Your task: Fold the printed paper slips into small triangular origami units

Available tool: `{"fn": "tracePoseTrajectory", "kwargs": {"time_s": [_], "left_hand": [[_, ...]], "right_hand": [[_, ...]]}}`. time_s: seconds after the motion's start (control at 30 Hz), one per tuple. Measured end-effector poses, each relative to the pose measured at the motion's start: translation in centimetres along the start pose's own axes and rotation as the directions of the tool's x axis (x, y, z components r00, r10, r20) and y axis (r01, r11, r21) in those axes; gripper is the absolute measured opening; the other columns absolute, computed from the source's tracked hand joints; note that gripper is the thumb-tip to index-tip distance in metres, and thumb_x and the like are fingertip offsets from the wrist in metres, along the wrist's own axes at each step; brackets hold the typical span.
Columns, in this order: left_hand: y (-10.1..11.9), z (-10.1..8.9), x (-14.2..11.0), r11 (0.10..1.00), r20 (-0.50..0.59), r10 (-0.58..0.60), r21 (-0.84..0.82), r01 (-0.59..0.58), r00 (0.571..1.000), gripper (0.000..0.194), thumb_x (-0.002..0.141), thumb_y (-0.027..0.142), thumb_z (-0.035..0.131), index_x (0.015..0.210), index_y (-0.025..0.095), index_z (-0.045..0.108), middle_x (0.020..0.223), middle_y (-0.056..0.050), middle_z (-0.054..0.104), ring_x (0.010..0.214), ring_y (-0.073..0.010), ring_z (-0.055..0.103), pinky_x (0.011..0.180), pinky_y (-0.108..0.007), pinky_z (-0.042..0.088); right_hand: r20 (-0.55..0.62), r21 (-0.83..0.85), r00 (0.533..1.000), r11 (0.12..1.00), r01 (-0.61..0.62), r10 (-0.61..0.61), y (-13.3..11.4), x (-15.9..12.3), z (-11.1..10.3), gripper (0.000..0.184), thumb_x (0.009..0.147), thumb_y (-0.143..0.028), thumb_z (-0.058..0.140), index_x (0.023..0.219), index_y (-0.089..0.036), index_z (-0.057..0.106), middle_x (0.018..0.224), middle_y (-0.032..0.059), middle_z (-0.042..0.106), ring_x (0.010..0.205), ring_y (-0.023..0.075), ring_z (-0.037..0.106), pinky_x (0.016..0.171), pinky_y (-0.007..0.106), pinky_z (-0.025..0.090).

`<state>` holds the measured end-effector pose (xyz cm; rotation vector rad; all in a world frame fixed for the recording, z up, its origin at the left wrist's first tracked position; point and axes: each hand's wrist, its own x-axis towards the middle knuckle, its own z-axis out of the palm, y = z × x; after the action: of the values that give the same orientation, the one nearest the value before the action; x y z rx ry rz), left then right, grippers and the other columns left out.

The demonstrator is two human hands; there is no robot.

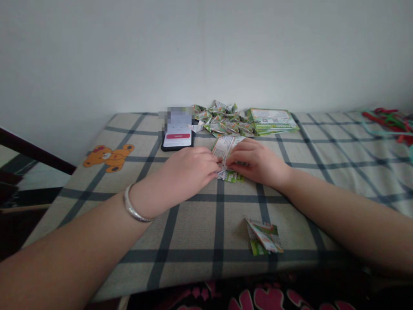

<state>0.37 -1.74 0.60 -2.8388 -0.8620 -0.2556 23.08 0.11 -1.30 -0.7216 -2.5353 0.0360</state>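
A printed paper leaflet [222,148], white and green with small text, lies on the checked tablecloth under both hands. My left hand [196,168], with a silver bangle at the wrist, has its fingers closed together at the leaflet's left edge. My right hand [253,161] has curled fingers on the leaflet's right part. The fingertips of both hands almost meet at its middle, and some are hidden. Nearer to me lies a small folded piece [264,236] of the same kind of paper, its flap standing up a little.
Several folded paper pieces [222,118] are heaped by the wall, beside a stack of flat leaflets [272,119]. A phone [177,133] with a lit screen lies left of them. Red and green strings [390,120] lie far right. A bear picture [109,158] marks the left side.
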Motion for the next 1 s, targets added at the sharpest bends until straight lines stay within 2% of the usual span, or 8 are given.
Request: {"fn": "tracePoseTrajectory", "kwargs": {"time_s": [0.1, 0.2, 0.37, 0.47, 0.63, 0.73, 1.0], "left_hand": [[0.0, -0.1, 0.0, 1.0, 0.005, 0.009, 0.001, -0.009, 1.0, 0.023, 0.095, 0.025, 0.052, 0.103, 0.018, 0.072, 0.105, -0.005, 0.073, 0.102, -0.022, 0.065, 0.092, -0.039, 0.053], [0.0, 0.0, 0.0, 1.0, 0.0, 0.015, 0.002, -0.015, 1.0, 0.024, 0.095, 0.024, 0.051, 0.103, 0.017, 0.072, 0.105, -0.005, 0.073, 0.103, -0.0224, 0.065, 0.094, -0.039, 0.052], [-0.1, 0.2, -0.2, 1.0, 0.011, -0.009, -0.002, 0.009, 1.0, 0.022, 0.094, 0.026, 0.053, 0.103, 0.016, 0.07, 0.105, -0.008, 0.071, 0.105, -0.0227, 0.064, 0.093, -0.038, 0.052], [-0.1, 0.3, -0.3, 0.999, 0.028, -0.033, 0.001, 0.033, 0.999, 0.021, 0.094, 0.026, 0.053, 0.104, 0.016, 0.068, 0.108, -0.009, 0.069, 0.104, -0.023, 0.064, 0.091, -0.038, 0.053], [-0.3, 0.4, -0.2, 0.997, -0.002, 0.07, -0.012, -0.07, 0.998, 0.025, 0.098, 0.022, 0.043, 0.108, 0.018, 0.066, 0.112, -0.007, 0.069, 0.108, -0.0205, 0.063, 0.094, -0.036, 0.051], [-0.4, 0.4, -0.1, 0.993, -0.001, 0.117, -0.008, -0.117, 0.993, 0.025, 0.098, 0.02, 0.043, 0.106, 0.017, 0.066, 0.112, -0.007, 0.069, 0.112, -0.0209, 0.062, 0.096, -0.036, 0.051], [0.1, -0.3, -0.1, 0.995, 0.063, 0.098, 0.007, -0.098, 0.993, 0.025, 0.091, 0.011, 0.048, 0.103, 0.018, 0.068, 0.122, -0.006, 0.066, 0.124, -0.0221, 0.054, 0.105, -0.04, 0.046]], "right_hand": [[0.046, -0.018, 0.99, 0.99, 0.137, -0.137, -0.3, -0.3, -0.7, 0.018, 0.09, -0.015, 0.057, 0.096, -0.019, 0.073, 0.094, 0.005, 0.073, 0.094, 0.0193, 0.06, 0.085, 0.031, 0.046], [0.108, -0.057, 0.985, 0.989, 0.138, -0.132, -0.7, -0.4, -1.0, 0.022, 0.092, -0.015, 0.053, 0.102, -0.019, 0.073, 0.099, 0.0055, 0.073, 0.091, 0.0182, 0.063, 0.08, 0.03, 0.048], [0.111, -0.123, 0.983, 0.979, 0.162, -0.148, -0.7, -0.8, -0.8, 0.022, 0.093, -0.017, 0.052, 0.101, -0.018, 0.072, 0.099, 0.0058, 0.073, 0.091, 0.0185, 0.065, 0.079, 0.031, 0.048], [0.112, -0.128, 0.986, 0.982, 0.136, -0.122, -0.6, -1.0, -0.7, 0.021, 0.093, -0.018, 0.053, 0.103, -0.018, 0.072, 0.1, 0.0053, 0.073, 0.089, 0.0178, 0.065, 0.077, 0.03, 0.048], [0.134, -0.09, 0.987, 0.991, 0.096, -0.083, -0.6, -1.0, -0.8, 0.023, 0.094, -0.018, 0.05, 0.101, -0.019, 0.072, 0.101, 0.0056, 0.072, 0.091, 0.0164, 0.064, 0.079, 0.029, 0.047], [0.142, -0.075, 0.987, 0.993, 0.086, -0.075, -0.7, -0.9, -0.8, 0.024, 0.094, -0.017, 0.05, 0.101, -0.019, 0.073, 0.1, 0.0057, 0.071, 0.088, 0.0162, 0.063, 0.079, 0.029, 0.047], [0.2, -0.195, 0.976, 0.973, 0.126, -0.087, -1.4, -0.2, -1.4, 0.024, 0.091, -0.017, 0.052, 0.102, -0.021, 0.073, 0.097, 0.0042, 0.072, 0.093, 0.0204, 0.061, 0.08, 0.033, 0.044]]}}
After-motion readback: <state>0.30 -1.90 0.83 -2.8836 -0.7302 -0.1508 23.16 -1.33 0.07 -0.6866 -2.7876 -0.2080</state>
